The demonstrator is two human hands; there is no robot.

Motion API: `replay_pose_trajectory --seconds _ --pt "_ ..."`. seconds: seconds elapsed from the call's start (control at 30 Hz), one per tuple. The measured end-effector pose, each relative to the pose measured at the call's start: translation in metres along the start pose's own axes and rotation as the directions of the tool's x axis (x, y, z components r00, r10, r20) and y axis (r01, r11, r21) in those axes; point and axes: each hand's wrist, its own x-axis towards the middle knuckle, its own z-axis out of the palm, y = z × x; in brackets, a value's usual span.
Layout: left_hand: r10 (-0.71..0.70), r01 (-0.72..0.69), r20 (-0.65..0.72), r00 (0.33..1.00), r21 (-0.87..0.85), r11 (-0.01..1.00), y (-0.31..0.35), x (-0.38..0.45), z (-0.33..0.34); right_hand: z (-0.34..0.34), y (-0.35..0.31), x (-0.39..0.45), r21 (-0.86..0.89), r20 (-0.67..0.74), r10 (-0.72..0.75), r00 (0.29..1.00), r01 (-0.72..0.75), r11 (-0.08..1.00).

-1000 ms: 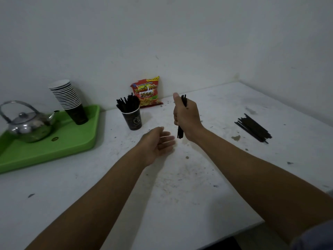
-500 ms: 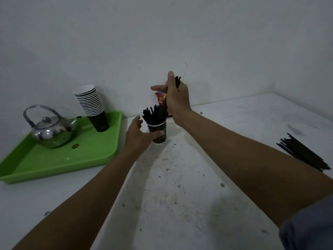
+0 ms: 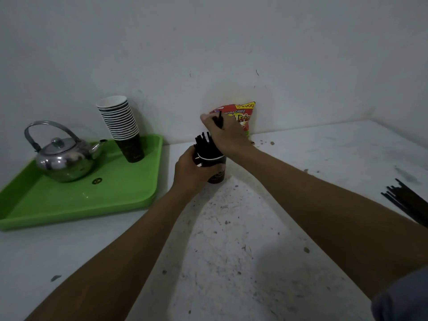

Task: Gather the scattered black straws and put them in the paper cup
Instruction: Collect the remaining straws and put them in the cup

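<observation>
A dark paper cup [image 3: 216, 169] with a white rim stands on the white table near the back wall, holding several black straws [image 3: 202, 141] that stick up. My left hand [image 3: 193, 169] grips the cup's left side. My right hand [image 3: 225, 134] is just above the cup and holds a few black straws [image 3: 220, 119], their tops poking out above my fingers and their lower ends down among the straws in the cup. A loose pile of black straws [image 3: 408, 201] lies on the table at the far right.
A green tray [image 3: 76, 200] at the left carries a steel kettle [image 3: 62, 158] and a stack of paper cups [image 3: 121, 126]. A red snack bag [image 3: 240, 117] leans on the wall behind my right hand. The table [image 3: 243, 251] is speckled with dirt.
My right hand carried its straws from mid-table over to the cup and lowered them into it. My left hand reached forward and took hold of the cup.
</observation>
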Motion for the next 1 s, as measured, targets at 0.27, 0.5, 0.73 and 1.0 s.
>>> replay_pose_trajectory --seconds 0.27,0.5,0.73,1.0 --pt "0.005 -0.005 -0.005 1.0 0.006 1.0 0.001 0.0 0.001 -0.002 0.006 -0.011 -0.114 -0.097 -0.253 0.963 0.241 0.964" --pt "-0.009 0.009 0.008 1.0 0.053 0.999 0.002 0.002 0.0 -0.002 0.013 -0.023 -0.457 0.111 -0.215 0.97 0.242 0.856" --pt "-0.004 0.005 -0.011 1.0 0.104 0.995 0.012 -0.008 -0.001 -0.015 0.003 -0.027 -0.482 0.18 -0.091 0.98 0.168 0.86" --pt "0.292 -0.263 0.003 0.957 0.443 0.857 0.07 -0.027 0.001 -0.082 0.006 -0.061 -0.492 0.018 -0.099 0.995 0.095 0.866"
